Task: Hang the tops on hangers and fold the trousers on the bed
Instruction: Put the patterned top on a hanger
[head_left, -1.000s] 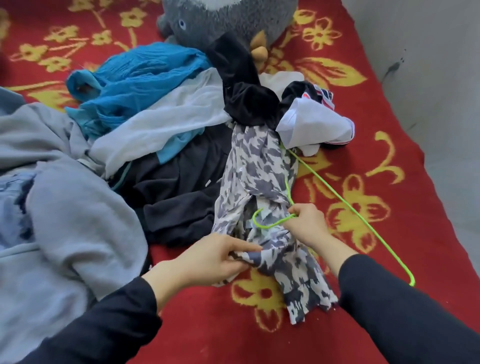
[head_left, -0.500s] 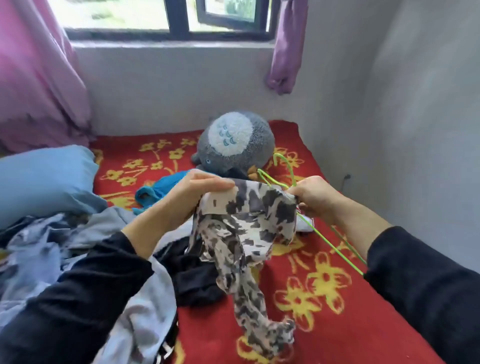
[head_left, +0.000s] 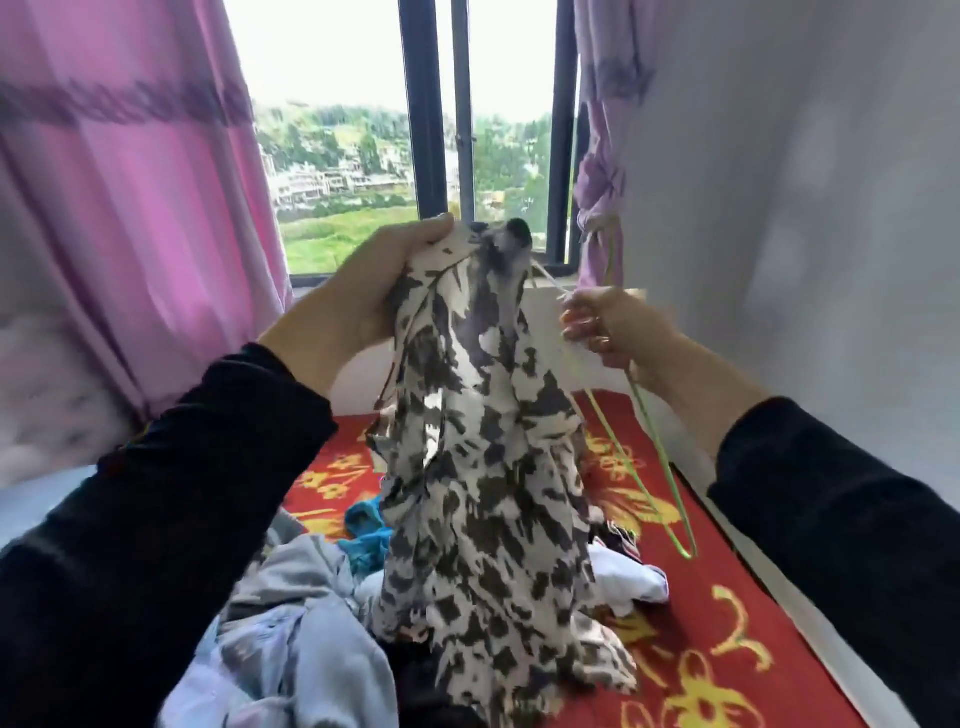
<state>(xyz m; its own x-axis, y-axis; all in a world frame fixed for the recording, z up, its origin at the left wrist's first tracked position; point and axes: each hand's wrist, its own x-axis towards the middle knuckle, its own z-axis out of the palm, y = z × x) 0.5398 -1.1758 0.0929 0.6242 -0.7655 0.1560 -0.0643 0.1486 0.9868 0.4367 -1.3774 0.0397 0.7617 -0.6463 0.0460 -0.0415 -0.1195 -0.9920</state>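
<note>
Black-and-white blotched top is held up in the air over the bed, and its lower end trails onto the clothes pile. Left hand grips the top's upper edge, fingers curled over bunched fabric. Right hand is closed round a thin green hanger just right of the top. The hanger slants down toward the red floral cover. Motion blur here: can't tell whether the hanger is inside the top. In the pile below are a grey garment, a blue garment and a white garment. Pink curtain at left, window behind.
</note>
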